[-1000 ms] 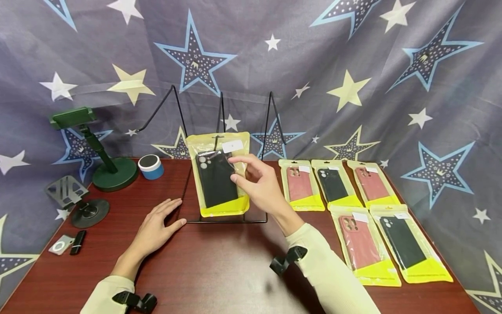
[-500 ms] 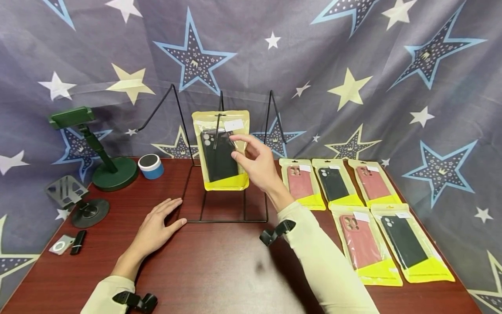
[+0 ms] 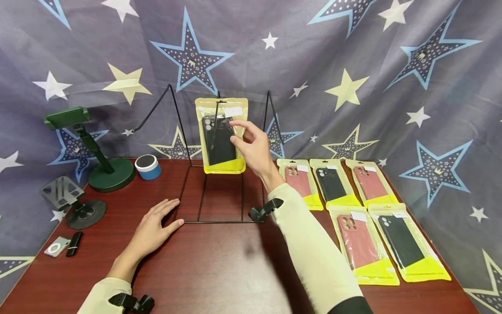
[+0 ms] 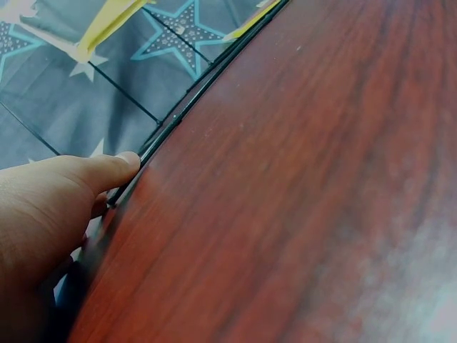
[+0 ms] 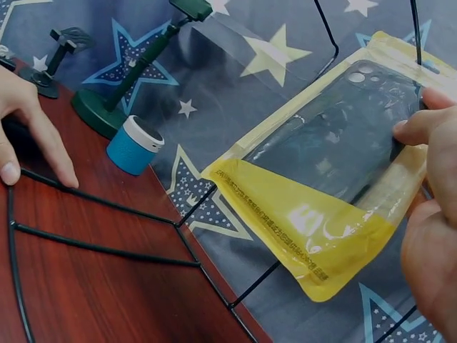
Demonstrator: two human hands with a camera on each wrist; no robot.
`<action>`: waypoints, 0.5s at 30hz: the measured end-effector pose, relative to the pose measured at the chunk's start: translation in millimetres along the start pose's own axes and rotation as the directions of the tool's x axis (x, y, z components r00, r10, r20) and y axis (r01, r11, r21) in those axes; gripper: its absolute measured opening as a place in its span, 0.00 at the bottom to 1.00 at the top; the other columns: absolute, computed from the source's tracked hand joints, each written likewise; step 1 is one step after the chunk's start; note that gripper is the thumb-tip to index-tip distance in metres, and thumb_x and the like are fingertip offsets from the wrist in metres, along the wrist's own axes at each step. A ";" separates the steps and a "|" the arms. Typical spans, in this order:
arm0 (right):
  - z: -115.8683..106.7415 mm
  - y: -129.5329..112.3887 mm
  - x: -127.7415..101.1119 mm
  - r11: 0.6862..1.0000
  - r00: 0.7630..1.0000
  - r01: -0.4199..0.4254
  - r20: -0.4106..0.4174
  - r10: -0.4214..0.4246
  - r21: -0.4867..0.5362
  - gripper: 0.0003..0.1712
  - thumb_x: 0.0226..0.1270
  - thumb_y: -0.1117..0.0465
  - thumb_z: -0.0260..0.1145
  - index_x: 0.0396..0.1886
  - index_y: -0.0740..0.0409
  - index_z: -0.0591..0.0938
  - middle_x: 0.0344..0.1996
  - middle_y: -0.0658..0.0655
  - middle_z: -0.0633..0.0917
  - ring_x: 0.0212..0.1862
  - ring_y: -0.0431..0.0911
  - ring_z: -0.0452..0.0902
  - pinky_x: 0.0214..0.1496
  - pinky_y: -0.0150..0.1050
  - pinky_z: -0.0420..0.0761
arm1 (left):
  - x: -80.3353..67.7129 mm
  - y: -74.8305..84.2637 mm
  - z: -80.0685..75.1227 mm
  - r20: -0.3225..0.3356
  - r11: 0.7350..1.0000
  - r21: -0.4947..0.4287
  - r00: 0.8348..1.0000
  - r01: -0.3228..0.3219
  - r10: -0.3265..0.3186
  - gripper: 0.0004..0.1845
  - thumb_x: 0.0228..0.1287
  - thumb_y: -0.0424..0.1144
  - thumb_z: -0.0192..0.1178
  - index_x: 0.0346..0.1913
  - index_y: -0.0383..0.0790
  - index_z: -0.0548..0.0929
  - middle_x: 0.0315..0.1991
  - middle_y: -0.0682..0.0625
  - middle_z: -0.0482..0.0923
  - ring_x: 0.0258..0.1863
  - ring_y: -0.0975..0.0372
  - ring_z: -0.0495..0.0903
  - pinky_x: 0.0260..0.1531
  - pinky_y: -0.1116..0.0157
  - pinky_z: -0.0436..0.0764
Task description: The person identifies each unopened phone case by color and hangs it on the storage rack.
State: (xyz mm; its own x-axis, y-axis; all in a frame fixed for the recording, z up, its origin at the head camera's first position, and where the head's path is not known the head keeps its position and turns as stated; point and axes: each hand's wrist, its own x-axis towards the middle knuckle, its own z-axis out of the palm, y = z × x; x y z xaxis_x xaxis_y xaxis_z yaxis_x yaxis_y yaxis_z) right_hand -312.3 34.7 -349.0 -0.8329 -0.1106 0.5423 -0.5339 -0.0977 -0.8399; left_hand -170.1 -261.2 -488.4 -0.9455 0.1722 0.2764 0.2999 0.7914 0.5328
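Far left on the dark red table (image 3: 219,270): a small white disc with a black stick beside it (image 3: 64,246), a grey folding stand (image 3: 72,200), then a green phone holder (image 3: 98,148) on a round base, with a blue-and-white tape roll (image 3: 147,166) just to its right. Left hand (image 3: 153,226) lies flat on the table, fingers straight and relaxed, holding nothing; fingertips touch the front left corner of the black wire rack (image 3: 213,220), and the left wrist view shows the thumb against the rack's base wire (image 4: 186,107). Centre: packaged black phone case (image 3: 221,135), clear bag with yellow top and bottom, is raised upright above the rack's base, at the level of the middle hook; whether the bag's hole is already on the hook cannot be told. Right hand (image 3: 255,150) pinches the bag's right edge between thumb and forefinger; the right wrist view shows the fingers (image 5: 421,125) closed on the package (image 5: 321,179). Right of the rack, five more bagged cases lie flat on the table: back row pink (image 3: 300,181), black (image 3: 332,183), pink (image 3: 368,181); front row pink (image 3: 358,242), black (image 3: 404,242). Star-print cloth (image 3: 353,65) hangs behind everything.
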 end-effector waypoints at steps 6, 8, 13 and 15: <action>6.2 -3.1 5.8 0.999 0.998 -0.051 -0.040 0.051 0.000 0.22 0.65 0.77 0.67 0.58 0.63 0.85 0.25 0.44 0.80 0.17 0.37 0.55 0.22 0.30 0.57 | -0.3 -1.6 1.4 0.004 1.000 0.003 1.000 0.004 -0.004 0.34 0.66 0.47 0.70 0.71 0.36 0.76 0.71 0.36 0.74 0.74 0.37 0.66 0.68 0.35 0.65; 7.6 -1.7 7.2 0.997 0.996 -0.075 -0.051 0.075 0.000 0.22 0.65 0.77 0.67 0.58 0.62 0.85 0.25 0.44 0.80 0.18 0.37 0.57 0.22 0.30 0.58 | -0.5 -1.7 1.8 0.006 1.000 0.002 1.000 0.004 -0.004 0.34 0.67 0.47 0.70 0.71 0.36 0.76 0.71 0.36 0.74 0.74 0.37 0.66 0.68 0.34 0.65; 8.7 9.2 9.8 0.996 0.994 -0.094 -0.058 0.095 0.005 0.21 0.65 0.77 0.67 0.57 0.64 0.85 0.44 0.57 0.89 0.26 0.36 0.71 0.28 0.29 0.67 | -0.6 -1.6 1.9 -0.001 1.000 -0.001 1.000 0.000 0.000 0.34 0.66 0.47 0.70 0.71 0.36 0.76 0.71 0.36 0.74 0.74 0.37 0.66 0.69 0.35 0.65; 8.0 13.9 10.0 0.996 0.995 -0.082 -0.054 0.083 0.021 0.20 0.65 0.78 0.67 0.57 0.66 0.85 0.52 0.61 0.88 0.27 0.37 0.71 0.28 0.29 0.68 | -0.5 -1.5 1.3 -0.003 1.000 0.002 1.000 -0.001 0.001 0.34 0.67 0.47 0.70 0.71 0.36 0.76 0.71 0.36 0.74 0.74 0.37 0.66 0.69 0.35 0.65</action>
State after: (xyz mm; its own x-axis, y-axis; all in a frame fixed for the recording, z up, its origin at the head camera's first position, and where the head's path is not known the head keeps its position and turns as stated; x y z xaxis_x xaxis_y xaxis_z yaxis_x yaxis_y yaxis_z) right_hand -326.8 24.3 -355.1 -0.8812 -0.0646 0.4683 -0.4602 -0.1088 -0.8811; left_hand -170.3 -261.8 -490.4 -0.9450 0.1713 0.2787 0.3002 0.7926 0.5307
